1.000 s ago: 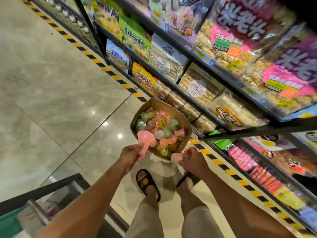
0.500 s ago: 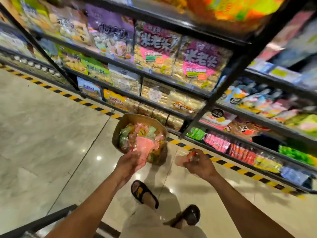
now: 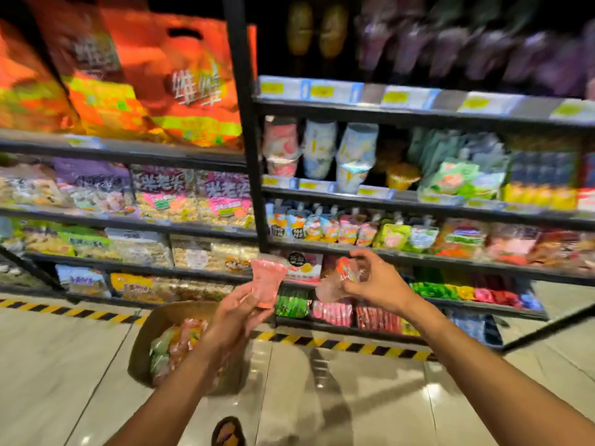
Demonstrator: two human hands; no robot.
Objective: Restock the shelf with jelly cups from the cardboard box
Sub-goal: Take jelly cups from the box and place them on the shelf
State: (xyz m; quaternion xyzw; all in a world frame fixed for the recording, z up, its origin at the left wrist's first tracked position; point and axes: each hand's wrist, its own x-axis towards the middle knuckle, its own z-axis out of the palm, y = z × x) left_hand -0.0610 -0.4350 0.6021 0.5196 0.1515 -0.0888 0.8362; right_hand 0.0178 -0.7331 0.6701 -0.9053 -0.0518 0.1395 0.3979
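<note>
My left hand (image 3: 236, 312) holds a pink jelly cup (image 3: 267, 280) upright at mid-frame, above the right rim of the cardboard box (image 3: 145, 346). The box stands on the floor and holds several green, orange and pink jelly cups (image 3: 175, 344). My right hand (image 3: 375, 281) grips a clear pinkish jelly cup (image 3: 335, 284) with a red lid, tilted, in front of the lower shelf levels. The shelf (image 3: 418, 204) to the right of a black upright carries stacked cups and small jelly pouches. The frame is motion-blurred.
A black shelf upright (image 3: 246, 140) splits the rack; big orange bags (image 3: 180, 85) and snack packs fill the left bays. A yellow-black hazard stripe (image 3: 338, 342) runs along the rack's foot. My sandalled foot (image 3: 228, 431) is at the bottom edge, on glossy tile.
My view has swung up from the floor to the shelves. Both hands have risen from beside the box toward the shelf, each still holding its jelly cup.
</note>
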